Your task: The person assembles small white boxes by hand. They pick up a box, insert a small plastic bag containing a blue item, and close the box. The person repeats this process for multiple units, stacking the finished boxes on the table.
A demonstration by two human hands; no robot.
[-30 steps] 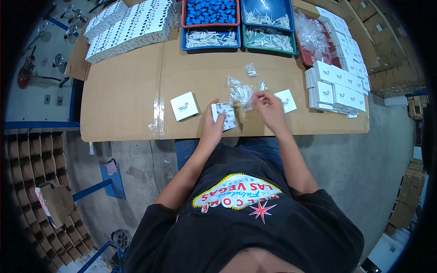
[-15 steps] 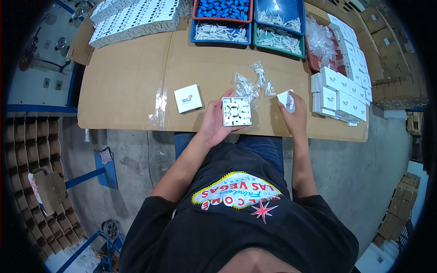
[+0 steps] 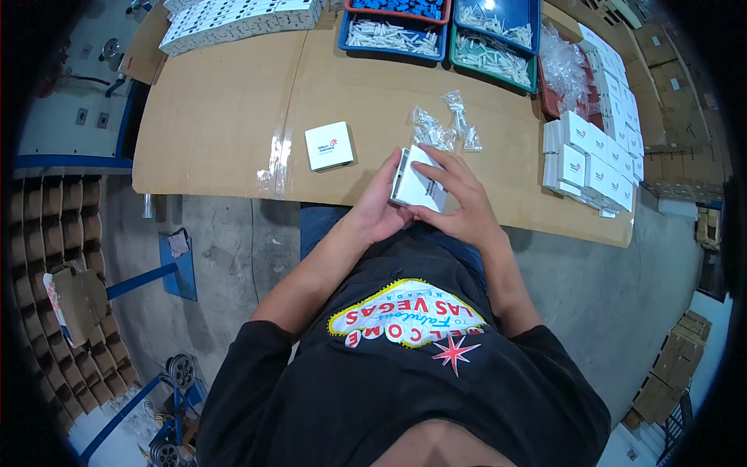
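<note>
My left hand [image 3: 375, 204] is closed around a white square plastic housing [image 3: 399, 173], whose edge shows beside the fingers. Over the housing's face lies a white square cover [image 3: 420, 187] with a small printed mark, tilted in view. My right hand [image 3: 467, 206] grips this cover, fingers across its top and thumb at the near edge. Whether the two parts have snapped together I cannot tell. Just beyond the hands lie small clear plastic bags [image 3: 432, 131] with white pieces inside. Another white square box [image 3: 329, 146] rests on the table to the left.
A cardboard sheet [image 3: 218, 117] covers the table. At its far side stand a blue tray [image 3: 389, 53] and a green tray [image 3: 494, 74] of white plugs, and a red tray of blue parts [image 3: 401, 8]. White boxes [image 3: 591, 159] are stacked at right, white housings [image 3: 241, 27] far left.
My right hand has moved left with the cover and set it against the housing in my left hand. The housing has turned from facing up to tilted. The view has shifted slightly.
</note>
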